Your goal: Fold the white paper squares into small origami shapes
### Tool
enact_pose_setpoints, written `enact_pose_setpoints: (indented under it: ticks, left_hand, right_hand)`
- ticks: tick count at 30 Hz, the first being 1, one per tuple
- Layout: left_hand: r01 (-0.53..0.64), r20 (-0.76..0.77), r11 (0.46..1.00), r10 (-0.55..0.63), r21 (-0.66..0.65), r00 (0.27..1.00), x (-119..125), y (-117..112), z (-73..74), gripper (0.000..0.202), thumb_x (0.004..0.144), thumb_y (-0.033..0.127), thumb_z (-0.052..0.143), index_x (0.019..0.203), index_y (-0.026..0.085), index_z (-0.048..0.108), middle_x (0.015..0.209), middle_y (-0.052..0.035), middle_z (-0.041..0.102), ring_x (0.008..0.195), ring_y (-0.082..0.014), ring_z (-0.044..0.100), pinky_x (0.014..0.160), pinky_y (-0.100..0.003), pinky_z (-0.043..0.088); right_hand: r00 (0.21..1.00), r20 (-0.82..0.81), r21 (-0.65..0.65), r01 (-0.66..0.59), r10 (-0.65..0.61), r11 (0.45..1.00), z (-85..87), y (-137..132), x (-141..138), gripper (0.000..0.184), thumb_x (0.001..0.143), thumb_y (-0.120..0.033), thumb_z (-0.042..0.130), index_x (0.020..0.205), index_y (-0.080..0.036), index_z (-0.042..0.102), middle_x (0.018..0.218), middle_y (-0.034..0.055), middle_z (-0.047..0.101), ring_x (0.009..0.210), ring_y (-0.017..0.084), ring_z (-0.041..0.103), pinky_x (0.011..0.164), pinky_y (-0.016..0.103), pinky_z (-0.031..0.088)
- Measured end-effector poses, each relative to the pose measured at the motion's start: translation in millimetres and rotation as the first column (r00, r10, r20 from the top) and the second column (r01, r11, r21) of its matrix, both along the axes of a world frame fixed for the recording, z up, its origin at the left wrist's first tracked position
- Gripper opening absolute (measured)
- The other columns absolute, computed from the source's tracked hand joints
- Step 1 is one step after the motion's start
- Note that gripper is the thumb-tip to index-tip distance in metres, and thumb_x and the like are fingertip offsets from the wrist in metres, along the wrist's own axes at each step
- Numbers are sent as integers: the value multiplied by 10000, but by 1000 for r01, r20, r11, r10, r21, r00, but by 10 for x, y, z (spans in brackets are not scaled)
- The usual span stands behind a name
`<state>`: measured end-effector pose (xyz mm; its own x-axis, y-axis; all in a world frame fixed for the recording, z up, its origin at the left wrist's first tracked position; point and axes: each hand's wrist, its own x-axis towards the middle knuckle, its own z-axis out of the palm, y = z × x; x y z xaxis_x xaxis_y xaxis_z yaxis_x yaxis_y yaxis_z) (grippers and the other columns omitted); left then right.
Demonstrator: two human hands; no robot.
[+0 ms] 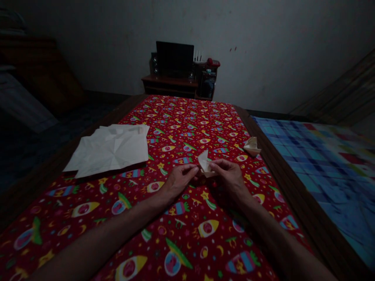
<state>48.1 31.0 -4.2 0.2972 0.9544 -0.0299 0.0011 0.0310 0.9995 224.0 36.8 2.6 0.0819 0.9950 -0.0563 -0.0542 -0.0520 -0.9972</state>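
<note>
A small piece of folded off-white paper [204, 163] is held just above the red patterned cloth, one pointed flap standing up. My right hand [231, 177] pinches its right side between thumb and fingers. At the paper's left corner, my left hand [180, 180] is closed, thumb pressed to the fingers; its grip on the edge is small and dim. To the right, near the cloth's edge, sits another folded paper piece [252, 146]. On the left lies a stack of creased white paper sheets [114, 152].
The red cloth [187, 117] with rockets and stars covers a long surface with dark wooden edges. Beyond it stand a monitor [175, 58], a speaker [154, 62] and a red telephone [213, 62]. A blue checked cloth [316, 175] lies on the right, a wooden cabinet [38, 74] on the left.
</note>
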Motion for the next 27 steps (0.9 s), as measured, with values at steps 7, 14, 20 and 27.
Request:
enact_pose_setpoints:
  ticks: [7, 14, 20, 27]
  left_hand:
    - [47, 178, 992, -26, -115, 984, -5, -69, 66, 394, 720, 381, 695, 1018, 124, 676, 926, -62, 702, 825, -182, 643, 790, -266, 477]
    - [86, 251, 973, -30, -215, 968, -22, -59, 50, 394, 713, 357, 717, 1047, 154, 664, 911, -53, 703, 762, -151, 640, 690, -225, 478]
    - [120, 315, 978, -61, -172, 947, -30, -28, 1, 385, 726, 353, 714, 1058, 167, 660, 842, -30, 697, 692, -112, 611, 682, -208, 454]
    - [212, 327, 972, -169, -101, 930, -74, 16, -57, 424, 780, 344, 654, 1162, 163, 612, 868, -42, 675, 685, -107, 568, 620, -190, 398]
  right_hand:
    - [986, 165, 107, -29, 11, 994, 37, -79, -57, 211, 621, -393, 732, 669, -188, 715, 645, 25, 695, 569, 149, 608, 552, 250, 472]
    - [967, 251, 54, -57, 42, 997, 63, -136, -48, 268, 662, -403, 694, 788, -174, 751, 768, 70, 731, 653, 196, 650, 592, 282, 496]
    - [980, 182, -24, -75, 78, 997, 153, -179, -75, 324, 641, -418, 713, 817, -149, 753, 753, 78, 730, 623, 195, 648, 587, 287, 504]
    - [986, 119, -57, -112, 118, 992, 198, -167, -69, 347, 599, -462, 732, 771, -162, 758, 689, 64, 717, 603, 192, 643, 540, 276, 496]
